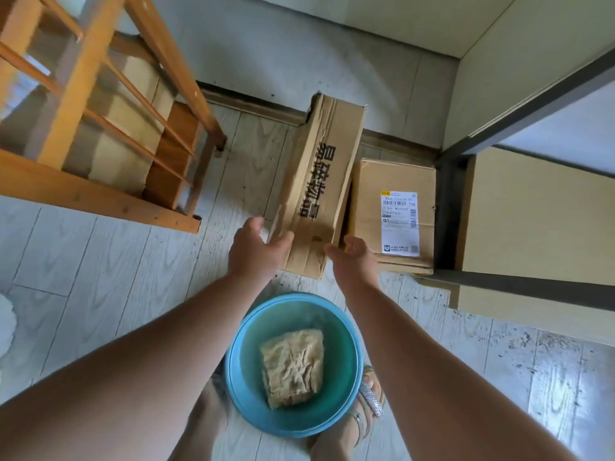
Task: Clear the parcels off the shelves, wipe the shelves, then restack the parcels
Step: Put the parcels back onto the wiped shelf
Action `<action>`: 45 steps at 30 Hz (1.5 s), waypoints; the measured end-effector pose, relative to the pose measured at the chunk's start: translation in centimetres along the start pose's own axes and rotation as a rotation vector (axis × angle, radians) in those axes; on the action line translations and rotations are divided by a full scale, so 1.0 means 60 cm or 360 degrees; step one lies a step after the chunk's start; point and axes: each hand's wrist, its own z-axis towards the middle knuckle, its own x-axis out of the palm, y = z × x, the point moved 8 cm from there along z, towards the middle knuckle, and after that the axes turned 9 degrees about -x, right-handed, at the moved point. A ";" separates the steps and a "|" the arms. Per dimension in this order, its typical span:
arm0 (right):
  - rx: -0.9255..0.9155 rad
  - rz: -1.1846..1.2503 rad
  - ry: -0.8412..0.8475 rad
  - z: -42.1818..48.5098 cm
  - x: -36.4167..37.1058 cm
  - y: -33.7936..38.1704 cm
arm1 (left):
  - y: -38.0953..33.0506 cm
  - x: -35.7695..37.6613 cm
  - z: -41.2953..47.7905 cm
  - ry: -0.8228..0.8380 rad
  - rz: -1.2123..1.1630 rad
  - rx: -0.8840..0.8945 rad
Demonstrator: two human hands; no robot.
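A long cardboard parcel with large black characters stands tilted on the floor, its far end near the wall. My left hand grips its near left corner, thumb over the printed face and fingers round the side. My right hand is held loosely beside the near right corner, thumb tip at the edge, holding nothing. A second parcel with a white shipping label lies flat just to the right. Below my arms, a blue basin holds a folded beige cloth.
A wooden rack stands at the left with cardboard boxes behind its slats. A dark-framed shelf unit with pale boards fills the right side. My sandalled foot is by the basin. The pale plank floor shows dirt specks at the right.
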 end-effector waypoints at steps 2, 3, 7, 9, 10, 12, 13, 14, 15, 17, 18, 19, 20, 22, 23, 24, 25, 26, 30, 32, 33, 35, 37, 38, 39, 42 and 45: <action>-0.0005 0.0012 0.0004 0.020 0.017 -0.009 | 0.007 0.015 0.024 0.0074 0.0015 -0.0002; 0.0002 0.0035 0.0010 0.028 0.023 -0.013 | 0.009 0.023 0.035 0.0126 0.0001 -0.0015; 0.0149 0.0161 0.0068 0.051 0.054 -0.033 | 0.027 0.059 0.062 0.0363 -0.0041 -0.0130; 0.0168 0.0073 0.0184 0.051 0.070 -0.034 | 0.031 0.078 0.057 0.0482 -0.0079 -0.0150; 0.0160 0.0024 0.0219 0.052 0.076 -0.033 | 0.031 0.083 0.054 0.0514 -0.0105 -0.0165; 0.0136 -0.0040 0.0231 0.051 0.075 -0.027 | 0.030 0.088 0.045 0.0538 -0.0130 -0.0216; 0.0127 -0.0055 0.0232 0.050 0.071 -0.024 | 0.028 0.088 0.039 0.0536 -0.0108 -0.0226; 0.0129 -0.0066 0.0245 0.046 0.068 -0.021 | 0.028 0.087 0.033 0.0522 -0.0061 -0.0228; 0.0127 -0.0071 0.0270 0.036 0.060 -0.014 | 0.025 0.080 0.023 0.0492 -0.0014 -0.0211; 0.0104 -0.0101 0.0335 0.017 0.051 -0.003 | 0.022 0.063 0.005 0.0431 0.0065 -0.0187; 0.0076 -0.0116 0.0344 0.006 0.045 0.003 | 0.020 0.053 -0.005 0.0398 0.0097 -0.0174; 0.0042 -0.0121 0.0341 -0.006 0.037 0.010 | 0.017 0.041 -0.017 0.0366 0.0123 -0.0158; 0.0007 -0.0114 0.0338 -0.024 0.024 0.022 | 0.010 0.026 -0.034 0.0339 0.0129 -0.0152; -0.0050 -0.0083 0.0332 -0.053 0.006 0.039 | -0.001 0.000 -0.066 0.0300 0.0121 -0.0148; -0.0076 -0.0056 0.0327 -0.068 -0.004 0.048 | -0.008 -0.010 -0.082 0.0287 0.0108 -0.0143; -0.0088 -0.0021 0.0322 -0.084 -0.014 0.056 | -0.015 -0.019 -0.099 0.0283 0.0077 -0.0151; -0.0114 -0.0004 0.0319 -0.111 -0.033 0.071 | -0.026 -0.033 -0.128 0.0266 0.0034 -0.0154; -0.0137 0.0000 0.0327 -0.132 -0.046 0.081 | -0.033 -0.044 -0.151 0.0262 -0.0007 -0.0161; -0.0200 -0.0028 0.0309 -0.202 -0.096 0.107 | -0.053 -0.075 -0.236 0.0248 -0.0113 -0.0156; -0.0211 -0.0034 0.0288 -0.233 -0.117 0.112 | -0.059 -0.085 -0.274 0.0255 -0.0181 -0.0126; -0.0217 -0.0039 0.0273 -0.248 -0.126 0.113 | -0.062 -0.089 -0.291 0.0267 -0.0214 -0.0117; -0.0214 -0.0051 0.0234 -0.283 -0.138 0.109 | -0.062 -0.097 -0.327 0.0294 -0.0272 -0.0096; -0.0188 -0.0016 0.0162 -0.327 -0.148 0.096 | -0.056 -0.104 -0.365 0.0341 -0.0242 -0.0059; -0.0179 0.0009 0.0136 -0.343 -0.149 0.090 | -0.055 -0.107 -0.380 0.0350 -0.0210 -0.0043; -0.0175 0.0028 0.0107 -0.363 -0.151 0.081 | -0.046 -0.109 -0.395 0.0353 -0.0169 -0.0031; -0.0129 0.0141 0.0051 -0.437 -0.157 0.049 | -0.019 -0.117 -0.451 0.0407 -0.0078 -0.0001; -0.0061 0.0268 0.0009 -0.497 -0.168 0.003 | 0.013 -0.098 -0.498 0.0533 0.0036 0.0000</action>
